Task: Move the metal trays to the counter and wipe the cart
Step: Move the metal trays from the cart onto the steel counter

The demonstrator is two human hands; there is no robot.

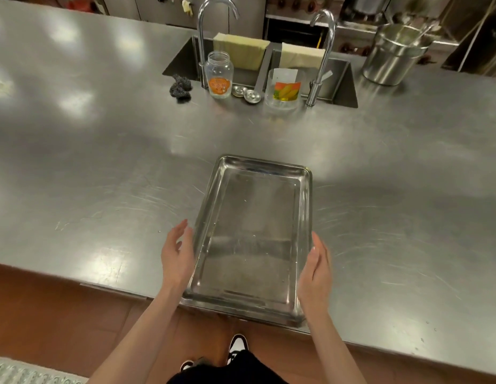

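A metal tray point(252, 239) lies flat on the steel table point(102, 176), its near end overhanging the front edge. The left hand point(177, 252) and right hand point(316, 268) flank its long sides, fingers straight, each grip open, at most touching the rim.

You are looking down on a metal tray point(255, 236) lying flat on the steel counter point(102, 167), its near end reaching the counter's front edge. Your left hand point(177, 252) and right hand point(316, 268) flank its long sides, fingers straight beside the rims. Farther back sit a double sink point(342, 87), two faucets, a glass jar point(219, 74), a steel scourer point(181, 85) and a steel pot point(393, 55).
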